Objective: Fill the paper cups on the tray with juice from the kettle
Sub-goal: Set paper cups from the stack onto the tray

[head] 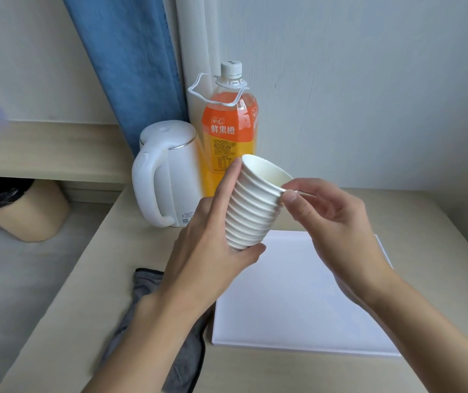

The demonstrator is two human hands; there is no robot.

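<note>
My left hand (213, 251) grips a stack of several white paper cups (251, 211), held tilted above the table. My right hand (332, 219) pinches the rim of the top cup between thumb and forefinger. Below the hands lies a flat white tray (292, 302) with nothing on it. A white electric kettle (167, 171) stands at the back of the table with its lid down and its handle facing left. Right beside it stands a large bottle of orange juice (230, 129) with a white cap and a carry loop.
A grey cloth (147, 282) lies on the light wooden table (91, 293) left of the tray, partly under my left forearm. A blue curtain (130, 66) hangs behind the kettle. A low shelf and a bin with a dark bag (14, 208) sit at the left.
</note>
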